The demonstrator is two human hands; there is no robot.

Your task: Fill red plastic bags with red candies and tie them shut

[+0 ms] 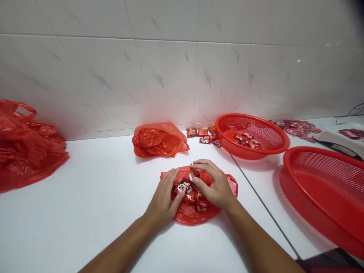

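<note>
Left hand [162, 199] open on red plastic bag [193, 217], long axis crosswise, lower center. Right hand [212, 185] pinching wrapped candies [186, 190] at bag mouth.

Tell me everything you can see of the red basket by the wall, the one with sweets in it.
The red plastic basket is round and shallow, with a glossy, thick rim and a wall pierced by a mesh of small holes. It stands upright on the white counter, just in front of the tiled wall. Several wrapped sweets lie on its smooth inner floor. More wrapped sweets sit just beyond its left side; whether any touches it cannot be told.
</note>
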